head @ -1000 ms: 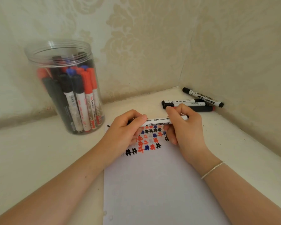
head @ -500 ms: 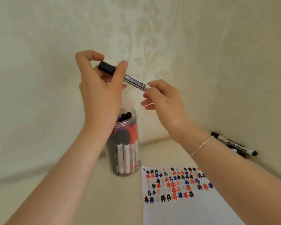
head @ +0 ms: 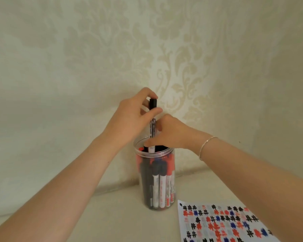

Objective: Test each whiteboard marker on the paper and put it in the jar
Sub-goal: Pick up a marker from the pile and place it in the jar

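Ahead of you a pale damask-patterned wall [head: 112, 58] fills most of the view, and below it runs the cream table [head: 112, 215] your forearms reach across. At the lower right corner the paper [head: 199, 229] lies flat on that table, covered in rows of black, red and blue test marks, and your right forearm crosses over its far edge. Just left of the paper stands the clear jar [head: 156, 180], upright and near the wall, packed with capped markers standing on end, black, red and blue caps uppermost. Your left hand [head: 129, 119] is above the jar's mouth, thumb and fingers pinching the black-capped end of the marker [head: 152, 126], which you hold upright with its white barrel pointing down into the opening; its lower end already sits below the rim, among the others. Your right hand [head: 171, 133] is at the rim on the right side, fingers curled down into the jar's mouth beside the barrel; they seem to be touching it or the caps around it, but the blur there keeps you from telling which. A thin bracelet [head: 206, 145] circles your right wrist
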Action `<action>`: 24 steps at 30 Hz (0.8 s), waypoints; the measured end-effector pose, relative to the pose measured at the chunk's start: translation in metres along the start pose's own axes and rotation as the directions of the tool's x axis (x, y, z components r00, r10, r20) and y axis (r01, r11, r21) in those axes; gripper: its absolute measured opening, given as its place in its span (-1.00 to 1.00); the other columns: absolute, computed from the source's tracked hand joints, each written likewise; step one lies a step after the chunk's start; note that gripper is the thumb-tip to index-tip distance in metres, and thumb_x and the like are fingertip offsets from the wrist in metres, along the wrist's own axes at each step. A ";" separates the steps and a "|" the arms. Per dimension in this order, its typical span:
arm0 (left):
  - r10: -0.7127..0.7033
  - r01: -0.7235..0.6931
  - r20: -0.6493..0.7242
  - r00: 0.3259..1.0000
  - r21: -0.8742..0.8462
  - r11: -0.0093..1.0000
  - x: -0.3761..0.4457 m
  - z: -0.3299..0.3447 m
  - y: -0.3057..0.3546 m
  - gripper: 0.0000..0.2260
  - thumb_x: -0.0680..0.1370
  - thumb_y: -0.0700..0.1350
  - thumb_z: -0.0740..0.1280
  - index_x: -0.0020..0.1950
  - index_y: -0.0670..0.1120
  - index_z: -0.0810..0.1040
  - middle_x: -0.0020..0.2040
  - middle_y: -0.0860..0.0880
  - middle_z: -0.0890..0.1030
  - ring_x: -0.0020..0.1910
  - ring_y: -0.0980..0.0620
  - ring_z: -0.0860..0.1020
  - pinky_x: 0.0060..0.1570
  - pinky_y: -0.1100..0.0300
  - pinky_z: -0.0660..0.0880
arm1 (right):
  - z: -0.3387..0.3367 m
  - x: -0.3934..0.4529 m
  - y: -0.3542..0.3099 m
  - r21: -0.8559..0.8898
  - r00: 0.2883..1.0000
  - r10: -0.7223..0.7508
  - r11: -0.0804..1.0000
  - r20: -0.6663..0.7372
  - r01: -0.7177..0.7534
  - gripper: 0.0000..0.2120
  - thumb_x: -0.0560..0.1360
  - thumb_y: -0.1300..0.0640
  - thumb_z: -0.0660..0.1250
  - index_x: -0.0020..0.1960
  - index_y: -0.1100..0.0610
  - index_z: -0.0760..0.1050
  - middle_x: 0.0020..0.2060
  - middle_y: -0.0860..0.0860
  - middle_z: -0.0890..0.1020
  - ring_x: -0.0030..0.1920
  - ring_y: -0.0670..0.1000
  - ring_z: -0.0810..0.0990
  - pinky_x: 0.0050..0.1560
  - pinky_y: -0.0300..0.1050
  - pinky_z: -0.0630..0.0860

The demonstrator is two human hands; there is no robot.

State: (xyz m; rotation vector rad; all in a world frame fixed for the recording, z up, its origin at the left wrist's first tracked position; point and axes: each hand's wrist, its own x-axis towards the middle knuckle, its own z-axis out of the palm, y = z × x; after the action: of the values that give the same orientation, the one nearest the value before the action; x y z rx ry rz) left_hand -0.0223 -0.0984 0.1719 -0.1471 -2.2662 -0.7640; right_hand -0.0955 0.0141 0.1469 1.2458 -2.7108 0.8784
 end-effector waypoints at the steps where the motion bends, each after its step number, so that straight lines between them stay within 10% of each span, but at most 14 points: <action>1: -0.001 0.000 0.024 1.000 0.034 0.999 -0.004 0.002 -0.003 -0.83 0.50 -0.01 0.40 0.04 0.09 0.47 -0.16 0.10 0.59 -0.29 0.08 0.62 -0.14 0.09 0.58 | -0.001 -0.003 -0.001 0.103 0.999 0.001 0.995 0.034 -0.005 -0.64 0.34 -0.03 0.49 -0.15 0.28 0.55 -0.28 0.05 0.50 -0.24 0.02 0.48 -0.21 -0.15 0.48; 6: -0.058 0.050 0.090 0.994 0.090 0.995 -0.017 0.009 -0.017 -0.82 0.50 -0.02 0.41 -0.02 0.06 0.41 -0.18 0.11 0.58 -0.26 0.16 0.60 -0.18 0.27 0.50 | -0.005 -0.020 0.009 0.428 0.997 0.061 0.901 0.050 -0.077 -0.95 0.39 0.23 0.42 -0.18 0.18 0.56 -0.36 -0.01 0.51 -0.31 -0.05 0.47 -0.31 -0.30 0.35; 10: -0.123 0.116 0.143 0.982 0.059 0.992 -0.018 0.003 -0.020 -0.81 0.48 -0.05 0.43 0.04 0.06 0.48 -0.08 0.08 0.62 -0.12 0.15 0.63 -0.02 0.22 0.54 | 0.002 -0.036 0.043 0.584 0.916 0.305 0.805 -0.261 -0.102 -0.82 0.43 0.32 0.29 -0.07 0.10 0.58 -0.11 0.01 0.63 -0.05 0.02 0.58 0.00 -0.14 0.51; 13: -0.150 0.139 0.176 0.973 0.074 0.988 -0.015 0.001 -0.014 -0.75 0.45 -0.14 0.47 0.05 0.07 0.49 -0.08 0.02 0.63 -0.14 0.11 0.64 0.02 0.09 0.57 | 0.016 -0.060 0.081 0.065 0.902 0.377 0.926 -0.211 -0.372 -0.73 0.45 0.31 0.19 0.11 0.12 0.46 0.06 0.09 0.51 0.04 0.10 0.50 0.00 -0.13 0.44; 16: -0.144 0.116 0.177 0.974 0.160 0.980 -0.014 0.003 -0.009 -0.74 0.46 -0.15 0.46 0.08 0.03 0.49 -0.10 0.00 0.63 -0.15 0.07 0.64 0.01 0.07 0.56 | 0.029 -0.087 0.111 -0.467 0.881 0.467 0.764 -0.078 -0.446 -0.59 0.49 0.25 0.16 0.33 0.13 0.23 0.20 0.13 0.36 0.20 0.17 0.39 0.15 0.02 0.38; 21: -0.097 0.052 0.139 0.986 0.296 0.954 -0.018 0.004 -0.006 -0.74 0.49 -0.11 0.42 0.12 -0.01 0.46 -0.09 0.02 0.62 -0.17 0.03 0.63 -0.02 0.05 0.55 | 0.029 -0.113 0.147 -0.728 0.720 0.687 0.443 -0.099 -0.523 -0.57 0.54 0.23 0.15 0.41 0.15 0.24 0.34 0.18 0.35 0.32 0.24 0.38 0.30 0.23 0.33; 24: -0.124 0.060 0.201 0.972 0.295 0.954 -0.015 0.001 -0.007 -0.74 0.50 -0.10 0.41 0.10 0.01 0.39 -0.07 0.00 0.61 -0.21 0.03 0.64 -0.05 0.01 0.56 | 0.028 -0.120 0.160 -0.709 0.720 0.693 0.491 -0.033 -0.506 -0.63 0.56 0.24 0.19 0.36 0.15 0.33 0.31 0.12 0.41 0.31 0.16 0.40 0.28 0.13 0.39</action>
State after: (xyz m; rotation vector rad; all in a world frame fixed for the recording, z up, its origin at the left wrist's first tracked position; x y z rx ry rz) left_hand -0.0140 -0.1020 0.1580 0.0149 -2.5812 -0.4746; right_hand -0.1219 0.1661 0.0165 0.2177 -3.2175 -0.3928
